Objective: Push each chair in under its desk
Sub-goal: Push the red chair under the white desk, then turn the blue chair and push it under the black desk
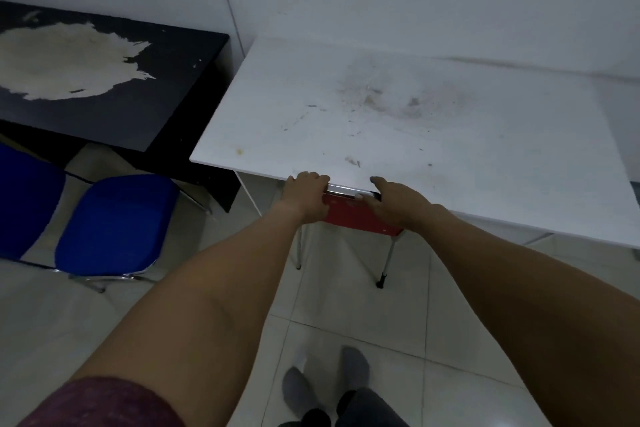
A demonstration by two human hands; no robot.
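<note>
A red chair with a chrome top rail and thin metal legs (360,218) stands tucked mostly beneath the near edge of a white rectangular desk with a scuffed, stained top (398,114); only the upper strip of its red back, the shiny rail and two legs show below the desk's edge. The left hand (306,196) grips the left end of that rail, fingers curled over its top and closed around it, knuckles touching the desk's rim. The right hand (391,199) lies on the rail's right end, fingers together and bent over it, the thumb tip showing on the rail's front. Both bare forearms reach forward from the bottom of the view, a maroon sleeve (104,402) at the left upper arm. Left of the white desk sits a black desk with a large worn pale patch (104,80), and before it a blue padded chair on a chrome frame (114,225), standing out clear of that desk. Grey-socked feet (325,381) stand on pale floor tiles (450,374).
</note>
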